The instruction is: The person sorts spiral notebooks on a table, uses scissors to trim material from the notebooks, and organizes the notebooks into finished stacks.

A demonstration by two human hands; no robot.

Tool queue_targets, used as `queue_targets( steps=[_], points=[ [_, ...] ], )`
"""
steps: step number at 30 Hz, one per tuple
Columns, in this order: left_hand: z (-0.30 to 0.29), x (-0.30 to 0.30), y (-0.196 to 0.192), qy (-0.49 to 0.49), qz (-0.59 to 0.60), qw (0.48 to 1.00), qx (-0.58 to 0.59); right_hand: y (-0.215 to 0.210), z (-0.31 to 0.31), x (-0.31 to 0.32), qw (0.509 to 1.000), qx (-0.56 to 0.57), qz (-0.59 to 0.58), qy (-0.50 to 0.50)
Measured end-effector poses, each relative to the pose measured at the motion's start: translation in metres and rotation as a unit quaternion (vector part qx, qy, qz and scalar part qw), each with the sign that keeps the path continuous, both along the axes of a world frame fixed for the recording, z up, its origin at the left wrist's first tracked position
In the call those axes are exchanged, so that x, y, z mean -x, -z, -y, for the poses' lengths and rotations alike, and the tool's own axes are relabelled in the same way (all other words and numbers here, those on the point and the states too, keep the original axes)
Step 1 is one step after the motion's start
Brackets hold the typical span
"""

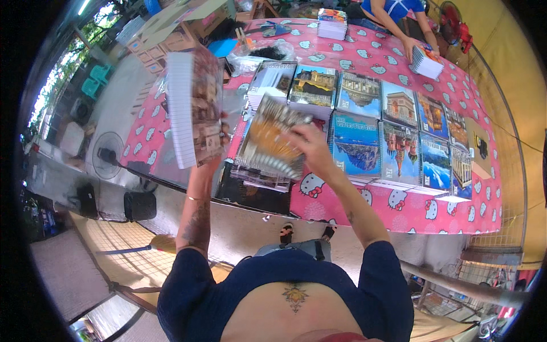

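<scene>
Head view: left hand grips a raised stack of notebooks at 10 o'clock, page edges facing out. Right hand closed on one notebook — tilted, over a pile at the table edge. More notebooks in rows at 2 o'clock; another person at 12 holds a small stack.

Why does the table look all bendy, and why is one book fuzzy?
Head view: the fisheye lens curves the pink table toward the dark rim; the notebook in the right hand is motion-blurred; the stack in the left hand looks sharper; daylight is even.
</scene>
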State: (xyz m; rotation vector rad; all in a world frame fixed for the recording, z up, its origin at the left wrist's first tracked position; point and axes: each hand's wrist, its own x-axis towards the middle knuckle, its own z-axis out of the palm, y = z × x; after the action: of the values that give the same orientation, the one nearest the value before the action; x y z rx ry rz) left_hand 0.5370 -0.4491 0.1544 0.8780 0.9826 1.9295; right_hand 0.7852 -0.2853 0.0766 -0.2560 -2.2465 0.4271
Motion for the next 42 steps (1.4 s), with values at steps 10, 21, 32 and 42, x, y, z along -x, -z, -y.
queue_targets(
  steps=[10,21,32,42],
  points=[
    [-0.037,-0.096,0.041,-0.320,-0.698,0.580,0.272,-0.010,0.017,-0.100,0.959,0.181,-0.059,0.209],
    [-0.220,-0.476,0.115,0.043,-0.774,0.620,-0.119,0.031,-0.175,-0.487,0.716,0.000,0.085,0.692],
    [-0.199,-0.297,-0.073,0.117,-0.243,0.960,-0.076,-0.072,-0.137,-0.518,0.821,0.382,-0.134,0.402],
    [-0.062,-0.051,-0.176,0.140,-0.454,0.877,0.070,-0.051,0.033,-0.093,0.841,0.510,-0.178,-0.034]
  ],
)
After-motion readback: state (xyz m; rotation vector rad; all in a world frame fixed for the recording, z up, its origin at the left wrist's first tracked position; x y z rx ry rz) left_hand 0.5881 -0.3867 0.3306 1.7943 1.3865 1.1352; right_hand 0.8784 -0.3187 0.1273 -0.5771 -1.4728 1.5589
